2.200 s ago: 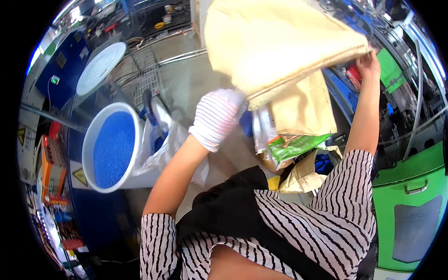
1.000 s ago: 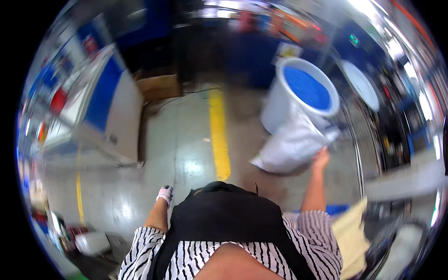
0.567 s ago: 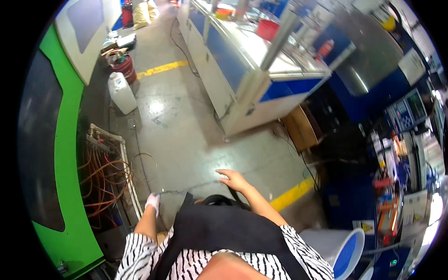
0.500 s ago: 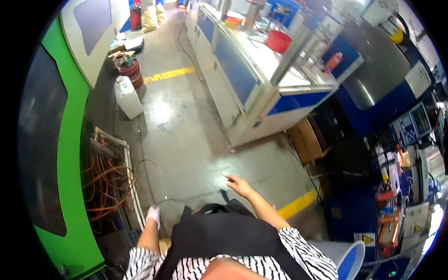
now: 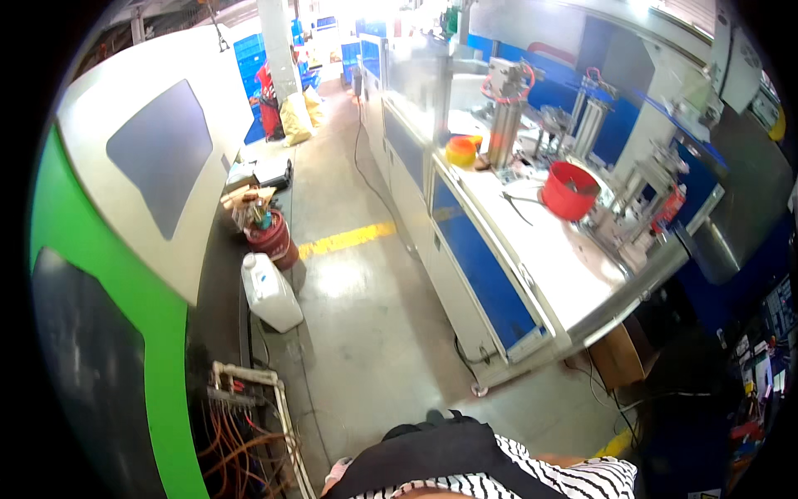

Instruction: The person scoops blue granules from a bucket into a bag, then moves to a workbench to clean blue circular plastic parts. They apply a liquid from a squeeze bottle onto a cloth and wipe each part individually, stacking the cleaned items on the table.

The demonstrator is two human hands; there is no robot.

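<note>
Only a small part of my left hand shows at the lower edge, beside my black apron. It looks pale, perhaps gloved, and its fingers cannot be made out. Nearest to it is a pale pipe frame with brown hoses behind it, low on the left machine. On the right a strip of my forearm shows by the striped sleeve, while my right hand is out of sight.
A green and cream machine lines the left side. A white jug and a dark red bucket stand on the floor beside it. To the right is a workbench bearing a red tub; a cardboard box sits beyond its corner.
I have moved forward and my view has tilted up. The workbench, jug and bucket appear nearer. My right hand has dropped out of view, and my left hand is now mostly hidden.
</note>
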